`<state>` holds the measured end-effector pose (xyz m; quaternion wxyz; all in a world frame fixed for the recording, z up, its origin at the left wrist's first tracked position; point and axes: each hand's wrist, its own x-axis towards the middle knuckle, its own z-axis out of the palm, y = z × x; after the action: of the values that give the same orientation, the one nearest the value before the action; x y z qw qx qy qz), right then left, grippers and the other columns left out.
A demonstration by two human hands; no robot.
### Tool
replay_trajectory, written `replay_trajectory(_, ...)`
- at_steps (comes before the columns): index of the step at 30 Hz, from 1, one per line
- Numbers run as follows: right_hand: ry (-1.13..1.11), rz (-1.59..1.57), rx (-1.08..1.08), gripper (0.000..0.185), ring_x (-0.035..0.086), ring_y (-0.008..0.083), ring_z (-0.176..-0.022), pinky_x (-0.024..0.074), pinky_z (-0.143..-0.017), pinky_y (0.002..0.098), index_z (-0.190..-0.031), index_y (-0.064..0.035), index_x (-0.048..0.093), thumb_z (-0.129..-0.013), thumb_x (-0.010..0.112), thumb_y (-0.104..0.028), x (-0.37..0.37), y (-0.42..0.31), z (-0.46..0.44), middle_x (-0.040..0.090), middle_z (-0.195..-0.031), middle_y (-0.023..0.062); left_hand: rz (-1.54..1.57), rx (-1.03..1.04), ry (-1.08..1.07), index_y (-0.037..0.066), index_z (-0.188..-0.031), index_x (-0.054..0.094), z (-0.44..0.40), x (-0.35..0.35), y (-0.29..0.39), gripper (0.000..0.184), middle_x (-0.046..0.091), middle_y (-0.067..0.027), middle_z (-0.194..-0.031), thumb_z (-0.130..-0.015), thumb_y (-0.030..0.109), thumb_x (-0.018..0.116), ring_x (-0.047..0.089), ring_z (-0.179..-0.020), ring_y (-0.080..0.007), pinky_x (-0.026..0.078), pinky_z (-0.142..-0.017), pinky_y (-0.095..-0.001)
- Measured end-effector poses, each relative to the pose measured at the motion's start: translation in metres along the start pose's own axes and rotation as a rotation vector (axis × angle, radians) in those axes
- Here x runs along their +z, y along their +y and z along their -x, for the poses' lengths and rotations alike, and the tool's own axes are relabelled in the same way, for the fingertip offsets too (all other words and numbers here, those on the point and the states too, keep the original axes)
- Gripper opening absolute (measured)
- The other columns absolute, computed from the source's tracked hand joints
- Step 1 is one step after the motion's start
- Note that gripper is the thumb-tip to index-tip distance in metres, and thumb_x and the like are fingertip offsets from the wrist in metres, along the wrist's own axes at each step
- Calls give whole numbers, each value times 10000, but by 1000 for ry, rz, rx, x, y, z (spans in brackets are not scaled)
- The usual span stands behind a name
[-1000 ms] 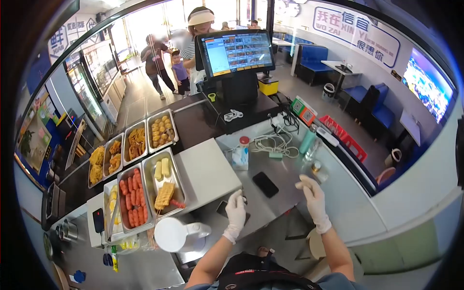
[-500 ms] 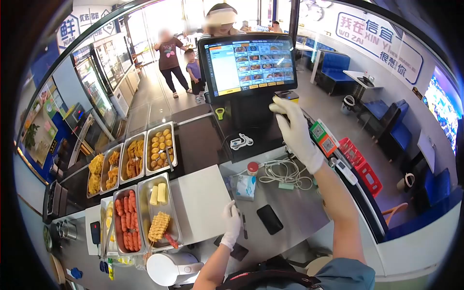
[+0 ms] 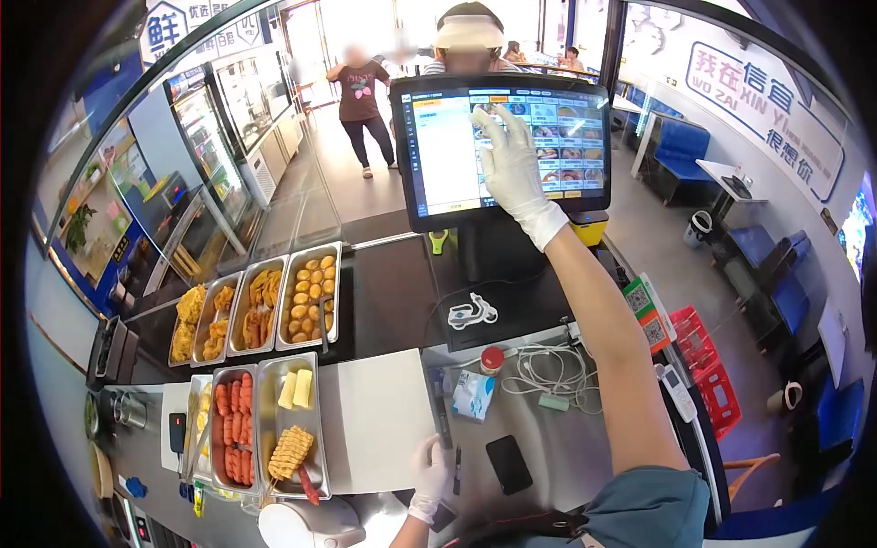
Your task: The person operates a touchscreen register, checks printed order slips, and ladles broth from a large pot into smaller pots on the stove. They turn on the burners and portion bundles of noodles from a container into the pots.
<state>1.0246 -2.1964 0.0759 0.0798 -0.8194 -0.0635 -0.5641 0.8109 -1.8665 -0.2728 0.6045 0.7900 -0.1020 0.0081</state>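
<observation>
My right hand (image 3: 519,172), in a white glove, is raised in front of the lit touchscreen (image 3: 448,146), its fingers apart and fingertips at the upper middle of the display. Nothing is held in it. Low in the view, my gloved left hand (image 3: 428,477) hangs over the counter edge beside a white board (image 3: 379,420), near a black pen (image 3: 457,470). Its fingers are bent, and whether they hold anything is hidden. To the right of the pen lies a black phone (image 3: 509,465). A second dark phone is partly covered by my left wrist.
Metal trays hold sausages (image 3: 241,425), eggs (image 3: 309,301) and fried food on the left. A white kettle (image 3: 306,522) stands below them. White cables (image 3: 553,374), a tissue pack (image 3: 473,395) and QR-code signs (image 3: 645,310) are at the right. People are beyond the screen.
My right hand has risen from over the counter to the touchscreen. My left hand has shifted slightly down in view. The camera view has turned, and the child beyond the counter no longer shows.
</observation>
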Motion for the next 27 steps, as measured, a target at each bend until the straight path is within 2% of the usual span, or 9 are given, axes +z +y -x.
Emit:
replay_trajectory(6,5,11,-34,471,416,397,-1214,313,-1054,502,-1266,-139,524,-808,584,-45,13,12,-6,459,-1291,192,31,-56,22,33,-1004,661,3,5,-18,159,676,-138,-931,-859,39,598,651,-886,-280,503,-793,-360)
replay_trajectory(9,-12,-2,-48,461,402,401,-1228,305,-1057,513,-1265,-141,524,-817,582,-51,16,12,-3,463,-1296,190,-5,-16,27,34,-996,662,3,2,-18,153,676,-138,-928,-855,34,603,654,-867,-278,508,-774,-357)
replay_trajectory(13,34,-14,16,449,415,357,-1240,315,-1066,473,-1256,-138,531,-825,557,-17,10,17,-4,497,-1288,149,-5,-17,28,33,-989,662,2,3,-13,146,676,-138,-923,-856,33,603,658,-849,-277,511,-764,-354)
replay_trajectory(15,88,-85,40,434,422,301,-1251,329,-1068,425,-1240,-95,540,-824,526,30,0,23,-1,561,-1239,110,-101,126,54,18,-1011,666,0,2,-7,154,638,-45,-766,-895,15,565,591,-690,-113,476,-635,-255)
replay_trajectory(18,152,-81,12,376,455,331,-1195,356,-1018,443,-1213,-78,562,-845,533,-11,-18,37,1,604,-1147,123,-79,150,83,8,-999,667,-2,3,5,148,643,-56,-758,-890,14,568,598,-679,-119,479,-627,-259)
replay_trajectory(19,170,-112,31,387,470,319,-1182,367,-1012,432,-1213,-60,565,-834,535,14,-22,44,1,638,-1099,98,-77,154,79,8,-999,667,-2,4,2,148,643,-56,-758,-890,14,568,598,-679,-119,479,-627,-259)
replay_trajectory(24,222,-73,64,381,503,291,-1158,393,-996,408,-1193,-35,571,-822,535,46,-49,71,9,639,-1095,108,-88,69,71,-10,-981,668,-1,4,-7,141,631,-46,-717,-887,13,565,586,-651,-110,474,-617,-253)
replay_trajectory(26,197,-111,85,417,607,213,-1097,447,-971,324,-1258,-10,511,-857,466,94,-55,84,11,548,-1201,132,-94,80,75,-9,-984,668,-2,3,-3,144,627,-43,-715,-890,14,562,582,-650,-105,471,-614,-250)
replay_trajectory(27,206,-179,142,420,601,207,-1107,455,-967,316,-1263,-7,509,-861,455,101,-55,87,13,539,-1210,134,-101,91,79,-8,-987,668,-3,3,0,146,624,-39,-713,-893,16,559,578,-650,-99,469,-612,-246)
